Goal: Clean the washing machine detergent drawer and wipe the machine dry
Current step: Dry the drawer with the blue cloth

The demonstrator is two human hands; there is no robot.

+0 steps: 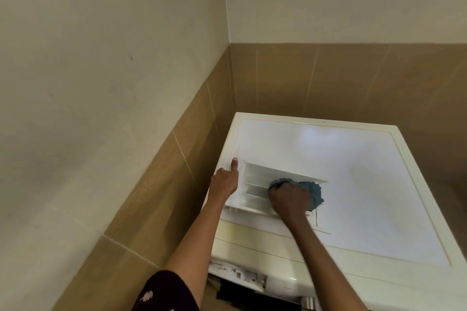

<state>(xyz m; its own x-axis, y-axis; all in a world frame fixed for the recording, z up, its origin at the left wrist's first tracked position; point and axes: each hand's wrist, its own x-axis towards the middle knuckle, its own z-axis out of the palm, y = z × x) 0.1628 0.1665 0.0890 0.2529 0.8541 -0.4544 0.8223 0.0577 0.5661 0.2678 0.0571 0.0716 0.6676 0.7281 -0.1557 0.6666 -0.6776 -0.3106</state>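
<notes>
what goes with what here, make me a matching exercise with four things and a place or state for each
Things
1. white plastic detergent drawer
2. crumpled blue cloth
3. left hand
4. white washing machine

Places or states
a. gripped by the right hand, inside the drawer
b. stands in the corner of the brown tiled walls
c. lies on the machine's flat top
d. touches the drawer's left end

Pairs: 1-c, 2-a, 3-d, 4-b
</notes>
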